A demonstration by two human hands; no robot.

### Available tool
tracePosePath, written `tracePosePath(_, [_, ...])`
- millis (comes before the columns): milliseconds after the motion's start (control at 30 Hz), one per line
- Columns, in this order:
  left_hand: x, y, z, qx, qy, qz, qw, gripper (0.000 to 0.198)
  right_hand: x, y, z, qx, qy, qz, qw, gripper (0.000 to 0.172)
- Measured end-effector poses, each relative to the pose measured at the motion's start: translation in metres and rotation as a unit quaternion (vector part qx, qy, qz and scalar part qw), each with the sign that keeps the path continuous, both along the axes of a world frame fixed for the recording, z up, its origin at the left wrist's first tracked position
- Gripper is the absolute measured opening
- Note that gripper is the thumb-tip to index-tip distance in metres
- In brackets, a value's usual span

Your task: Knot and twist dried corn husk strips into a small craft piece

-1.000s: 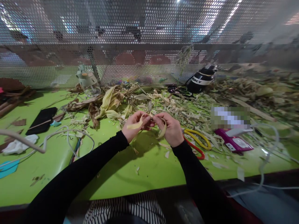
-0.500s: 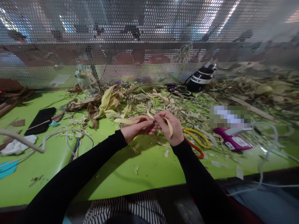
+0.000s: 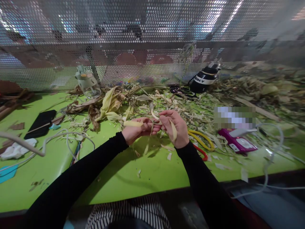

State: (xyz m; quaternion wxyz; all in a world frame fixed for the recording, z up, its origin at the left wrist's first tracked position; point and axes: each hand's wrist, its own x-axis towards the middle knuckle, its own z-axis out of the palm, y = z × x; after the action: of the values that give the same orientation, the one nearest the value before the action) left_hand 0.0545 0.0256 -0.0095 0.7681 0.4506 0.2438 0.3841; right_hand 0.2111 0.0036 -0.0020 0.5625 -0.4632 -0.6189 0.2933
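My left hand (image 3: 139,130) is palm up over the green table, its fingers closed on a pale corn husk strip (image 3: 133,123) that lies across the palm. My right hand (image 3: 175,128) pinches pale husk strips at its fingertips, and one curled strip (image 3: 174,131) hangs over the back of its fingers. The fingertips of both hands nearly meet, and strips cross between them. A thin strip (image 3: 147,146) dangles below my left fingers. Just beyond the hands lies a yellow-green husk bunch (image 3: 110,103).
Husk scraps cover the back of the green table (image 3: 114,178). Yellow and red handles (image 3: 202,140) lie beside my right wrist. Farther right is a magenta device (image 3: 240,144) with a white cable. A black phone (image 3: 41,123), clear bottle (image 3: 89,84) and black bottle (image 3: 204,80) stand or lie around.
A thin strip now hangs down below my left hand. My left fingers have opened a little, and my right fingers have lifted slightly. The view has shifted slightly.
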Motion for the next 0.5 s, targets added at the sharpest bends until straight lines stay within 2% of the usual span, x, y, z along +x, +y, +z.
tracePosePath(267, [0.0018, 0.0047, -0.0044, 0.012, 0.024, 0.037, 0.999, 0.043, -0.0016, -0.0042, 0.0036, 0.000, 0.023, 0.021, 1.000, 0.022])
tracePosePath(500, [0.0026, -0.0007, 0.0000, 0.052, 0.033, 0.059, 0.996, 0.037, 0.0001, 0.0025, -0.0002, -0.002, -0.001, 0.009, 1.000, 0.028])
